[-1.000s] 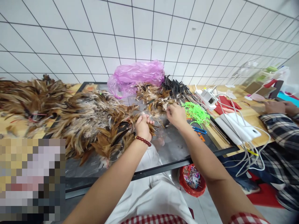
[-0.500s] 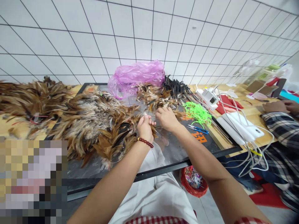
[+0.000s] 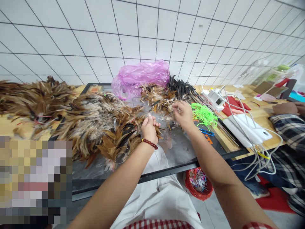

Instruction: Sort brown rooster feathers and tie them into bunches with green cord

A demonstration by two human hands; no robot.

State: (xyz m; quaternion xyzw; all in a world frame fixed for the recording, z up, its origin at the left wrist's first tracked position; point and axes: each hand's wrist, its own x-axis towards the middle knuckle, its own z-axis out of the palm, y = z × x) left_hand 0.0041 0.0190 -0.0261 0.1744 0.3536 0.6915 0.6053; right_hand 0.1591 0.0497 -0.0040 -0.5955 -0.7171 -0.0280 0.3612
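Note:
My left hand (image 3: 150,128), with a beaded bracelet (image 3: 149,144) at the wrist, is closed in a pinch in front of me. Brown feather tips (image 3: 161,131) stick out beside its palm, and a small pale tip shows at the thumb. My right hand (image 3: 184,115) is held to the right, its thumb and fingers drawn together beside a small pile of brown feathers (image 3: 158,97); whatever is between them is too small to make out. Left of my hands spreads a large heap of brown and cream feathers (image 3: 90,119) on the dark, black-edged board (image 3: 176,149).
Behind the feathers lies a pink plastic bag (image 3: 143,76), near black feathers (image 3: 181,89). Bright green cords (image 3: 205,114), blue snips (image 3: 206,132), and white devices with cables (image 3: 247,130) are at right. A red basket (image 3: 199,194) stands below. Another person's plaid sleeve (image 3: 286,127) is at far right.
My right hand has moved right, away from my left hand, and now covers part of the blue snips. My left hand keeps its pinch almost in place. The view has shifted slightly.

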